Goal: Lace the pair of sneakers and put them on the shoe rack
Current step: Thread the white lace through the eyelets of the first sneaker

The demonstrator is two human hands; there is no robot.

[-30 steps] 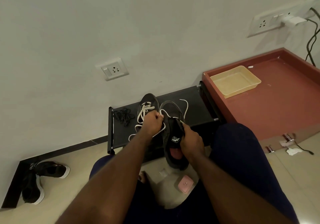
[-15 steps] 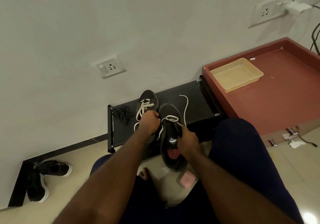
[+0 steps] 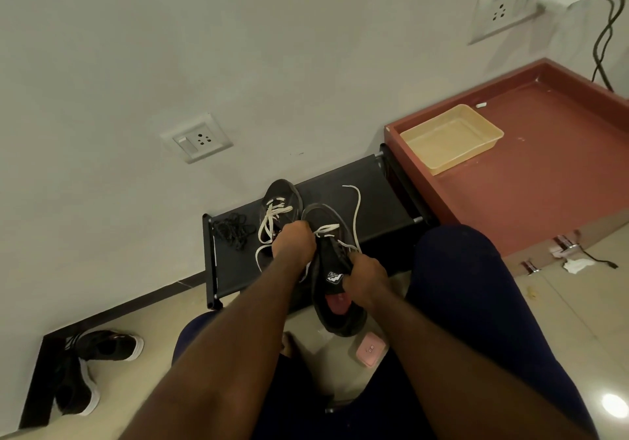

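Clutter around the shoe rack (image 3: 374, 194): one black lace tangle (image 3: 235, 230) at nine o'clock of the far sneaker (image 3: 282, 194), one pink case (image 3: 371, 351) on the floor at six, two spare shoes (image 3: 112, 344) at eight, one beige tray (image 3: 449, 138) at two. The far sneaker sits on the rack. The near sneaker (image 3: 335, 269) hangs over the rack's front edge, with the left hand (image 3: 294, 244) curled on its white lace (image 3: 355, 215), hiding the eyelets, and the right hand (image 3: 364, 274) gripping its collar.
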